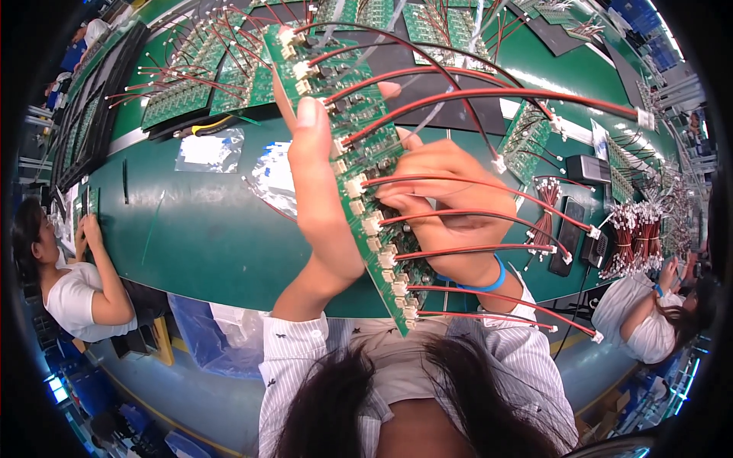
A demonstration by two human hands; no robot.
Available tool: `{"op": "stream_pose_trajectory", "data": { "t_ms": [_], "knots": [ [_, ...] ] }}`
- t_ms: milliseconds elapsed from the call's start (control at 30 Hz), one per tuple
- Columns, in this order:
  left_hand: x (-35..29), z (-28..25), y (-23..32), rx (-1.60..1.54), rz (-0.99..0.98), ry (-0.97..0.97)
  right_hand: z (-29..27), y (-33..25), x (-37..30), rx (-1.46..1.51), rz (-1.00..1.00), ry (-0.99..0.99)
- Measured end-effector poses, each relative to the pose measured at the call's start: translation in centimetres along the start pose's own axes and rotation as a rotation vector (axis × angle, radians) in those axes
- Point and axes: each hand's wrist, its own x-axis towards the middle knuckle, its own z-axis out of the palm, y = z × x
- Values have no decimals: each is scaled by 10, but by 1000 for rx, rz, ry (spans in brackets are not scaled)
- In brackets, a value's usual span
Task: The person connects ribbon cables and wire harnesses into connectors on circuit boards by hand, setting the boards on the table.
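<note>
My left hand (314, 179) grips a long green circuit board panel (359, 156), held up tilted over the bench, with its thumb on the near edge and fingertips showing past the far edge. White connectors line the panel, and red-and-black wire leads (489, 93) with white plugs stretch from them to the right. My right hand (462, 206), a blue band at its wrist, is closed in a pinch against the panel's right side. Wires cross in front of its fingers, and what they hold, if anything, is hidden.
On the green bench (206, 244) are more wired boards (183, 95), yellow-handled pliers (211, 128), plastic bags (210, 150), a black phone-like device (566, 235) and bundled wire leads (635, 237). One person (84, 286) works at the left, another (645, 305) at the right.
</note>
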Motion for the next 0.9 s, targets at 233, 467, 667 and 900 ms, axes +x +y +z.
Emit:
{"op": "stream_pose_trajectory", "data": {
  "t_ms": [233,467,667,900],
  "knots": [
    [2,-13,-7,-225,78,-181,3,2,-3,46,24,-2],
    [5,-20,-13,-457,151,-381,-6,0,7,-4,26,-69],
    [4,-6,-1,-124,58,-173,-9,2,11,133,71,-40],
    [16,-2,-6,38,-74,72,-12,7,15,-17,-11,-197]
  ]
}}
